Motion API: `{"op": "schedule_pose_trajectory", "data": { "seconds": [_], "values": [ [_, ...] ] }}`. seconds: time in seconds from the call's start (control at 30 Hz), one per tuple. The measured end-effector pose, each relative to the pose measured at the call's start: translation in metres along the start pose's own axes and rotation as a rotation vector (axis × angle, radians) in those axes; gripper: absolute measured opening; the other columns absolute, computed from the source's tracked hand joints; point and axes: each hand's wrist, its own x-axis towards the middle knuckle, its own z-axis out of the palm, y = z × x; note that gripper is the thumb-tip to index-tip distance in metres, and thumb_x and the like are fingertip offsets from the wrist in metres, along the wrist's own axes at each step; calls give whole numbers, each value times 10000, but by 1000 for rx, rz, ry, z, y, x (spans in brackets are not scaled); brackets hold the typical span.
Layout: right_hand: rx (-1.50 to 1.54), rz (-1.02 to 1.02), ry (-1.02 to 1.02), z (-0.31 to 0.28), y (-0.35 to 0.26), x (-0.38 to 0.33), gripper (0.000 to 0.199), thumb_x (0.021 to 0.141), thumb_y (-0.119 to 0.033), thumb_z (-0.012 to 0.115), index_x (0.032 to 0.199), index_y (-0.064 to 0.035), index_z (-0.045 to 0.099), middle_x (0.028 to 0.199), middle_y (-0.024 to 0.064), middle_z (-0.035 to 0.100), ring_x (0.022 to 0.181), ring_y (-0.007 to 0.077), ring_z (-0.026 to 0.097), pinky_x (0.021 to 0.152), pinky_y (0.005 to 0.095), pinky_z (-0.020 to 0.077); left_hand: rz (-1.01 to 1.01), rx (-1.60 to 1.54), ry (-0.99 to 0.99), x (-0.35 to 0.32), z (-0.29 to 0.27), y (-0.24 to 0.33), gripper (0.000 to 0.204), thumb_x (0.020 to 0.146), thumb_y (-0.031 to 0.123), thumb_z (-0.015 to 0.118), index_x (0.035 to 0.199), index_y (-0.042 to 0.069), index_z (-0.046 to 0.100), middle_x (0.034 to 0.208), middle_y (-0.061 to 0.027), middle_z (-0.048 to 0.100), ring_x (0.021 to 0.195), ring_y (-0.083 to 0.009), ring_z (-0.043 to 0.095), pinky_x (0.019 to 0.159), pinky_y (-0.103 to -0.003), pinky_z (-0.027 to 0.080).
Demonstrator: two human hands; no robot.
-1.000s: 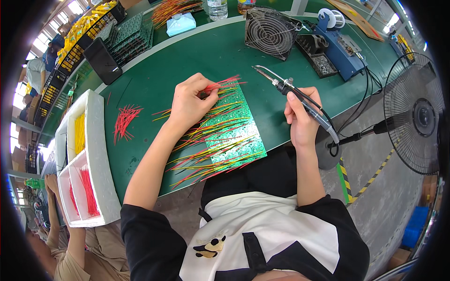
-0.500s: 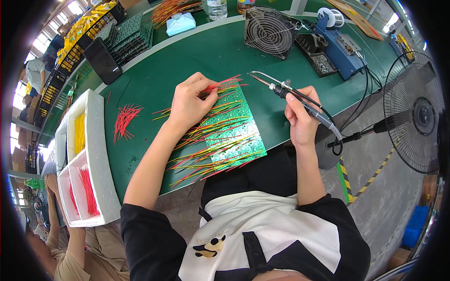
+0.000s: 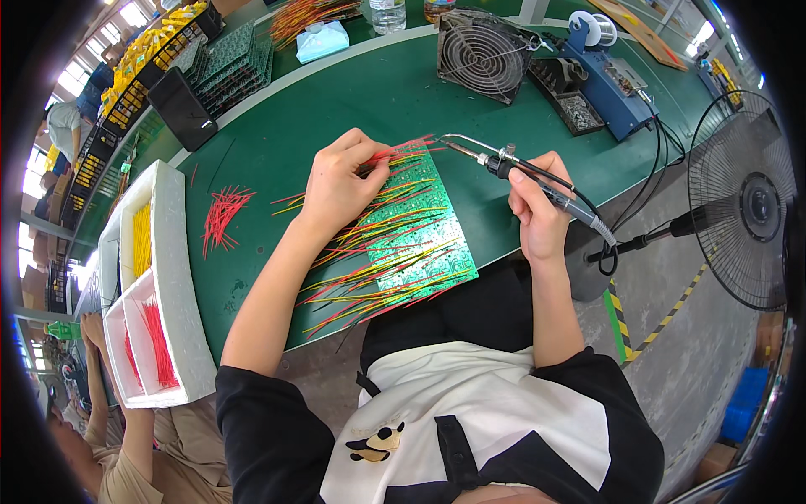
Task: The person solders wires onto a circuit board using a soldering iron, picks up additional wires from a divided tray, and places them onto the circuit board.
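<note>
My left hand (image 3: pixel 348 178) is closed on red wires (image 3: pixel 401 148) at the far end of a green circuit board panel (image 3: pixel 457 252). Rows of red, yellow and black wires (image 3: pixel 353 244) stick out over the panel's left side. In my right hand (image 3: pixel 541 206) is a soldering iron (image 3: pixel 501 165) with a thin curved metal tube along its tip. That tip is close to the ends of the red wires; whether it touches them, I cannot tell. A loose pile of red wires (image 3: pixel 225 218) lies on the green table to the left.
A white foam box (image 3: pixel 197 336) with yellow and red wires stands at the left edge. Behind are a black phone (image 3: pixel 183 109), stacked circuit boards (image 3: pixel 235 71), a square fan (image 3: pixel 483 59) and a blue soldering station (image 3: pixel 617 92). A pedestal fan (image 3: pixel 747 202) stands right; a co-worker sits lower left.
My right hand has brought the soldering iron's tip slightly left and down, closer to the red wires. My left hand stays almost in place.
</note>
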Motion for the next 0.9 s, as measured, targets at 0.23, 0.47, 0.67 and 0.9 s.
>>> {"op": "schedule_pose_trajectory", "data": {
  "seconds": [0.23,0.47,0.67,0.9],
  "values": [
    [-20,0,-45,2,-1,1,171,811,-104,635,763,-50,479,531,4,461,413,30,366,373,172,234,17,34,-23,0,0,0,123,747,-30,633,856,-3,684,727,-66,552,576,-120,553,526,-232,461],
    [-61,28,-65,4,-3,1,174,813,-125,640,767,-50,489,527,13,482,405,30,376,366,167,246,11,35,-24,-1,0,-2,123,752,-33,629,858,-7,684,729,-67,553,579,-120,557,528,-230,468],
    [-49,40,-88,2,-1,2,188,817,-121,655,766,-55,487,544,12,514,417,32,412,364,175,281,20,37,-26,0,0,-2,121,759,-25,628,866,-8,682,727,-68,553,561,-116,535,509,-233,439],
    [-34,37,-67,2,-1,1,180,809,-104,652,767,-49,486,543,19,516,414,36,418,360,174,283,16,47,-55,0,-1,-3,102,782,3,628,875,-8,669,745,-65,553,561,-126,524,504,-243,424]
  ]
}}
